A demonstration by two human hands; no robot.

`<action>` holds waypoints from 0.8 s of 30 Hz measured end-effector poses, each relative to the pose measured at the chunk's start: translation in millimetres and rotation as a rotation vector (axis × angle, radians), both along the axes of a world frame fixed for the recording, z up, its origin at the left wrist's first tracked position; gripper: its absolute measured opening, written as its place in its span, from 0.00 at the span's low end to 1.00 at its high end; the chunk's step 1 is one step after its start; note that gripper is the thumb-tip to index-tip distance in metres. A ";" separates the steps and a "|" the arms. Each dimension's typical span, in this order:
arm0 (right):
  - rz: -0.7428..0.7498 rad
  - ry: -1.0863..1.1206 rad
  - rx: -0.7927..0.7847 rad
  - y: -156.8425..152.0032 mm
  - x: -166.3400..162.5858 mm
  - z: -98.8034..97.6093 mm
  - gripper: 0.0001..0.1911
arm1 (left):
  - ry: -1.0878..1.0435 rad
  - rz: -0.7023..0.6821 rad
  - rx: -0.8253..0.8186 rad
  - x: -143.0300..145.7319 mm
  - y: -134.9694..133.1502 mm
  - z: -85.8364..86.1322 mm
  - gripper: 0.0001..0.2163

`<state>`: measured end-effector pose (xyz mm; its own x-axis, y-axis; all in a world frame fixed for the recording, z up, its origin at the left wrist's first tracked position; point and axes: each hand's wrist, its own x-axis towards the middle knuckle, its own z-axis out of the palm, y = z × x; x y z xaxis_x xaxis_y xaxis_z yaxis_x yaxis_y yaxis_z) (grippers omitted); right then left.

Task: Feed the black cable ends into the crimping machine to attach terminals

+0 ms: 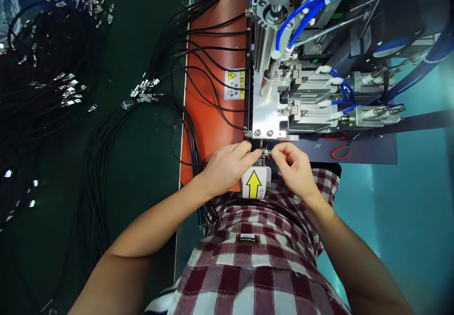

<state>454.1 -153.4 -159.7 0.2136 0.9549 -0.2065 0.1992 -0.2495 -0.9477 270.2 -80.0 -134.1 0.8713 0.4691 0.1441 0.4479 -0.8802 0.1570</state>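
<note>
A black cable (187, 162) runs in from the left and passes beneath my left hand (229, 167), whose thumb and fingers close on its end at the machine's front edge. Fine coloured wires (267, 153) fan out of that end, with a metal piece beside them. From the other side my right hand (295, 168) pinches the wire tips between thumb and forefinger. Just below both hands sits a white label with a yellow arrow (253, 183). What lies under my left palm is hidden.
A pneumatic machine (264, 102) with blue hoses (305, 5) rises right behind my hands. Several cables lie across an orange plate (209, 130), their ends along its rail. Bundled cables with metal connectors (144, 89) cover the dark table. Red-handled scissors (341, 152) lie at right.
</note>
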 end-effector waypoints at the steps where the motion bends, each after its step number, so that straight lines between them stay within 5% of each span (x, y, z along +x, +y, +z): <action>1: 0.001 -0.006 0.006 0.0 0.0 -0.4 0.09 | 0.008 0.003 0.001 0.0 0.0 -0.3 0.14; 24: -0.021 -0.110 0.127 -2.8 -3.2 -7.6 0.06 | 0.010 0.002 0.010 0.3 -0.2 -1.3 0.13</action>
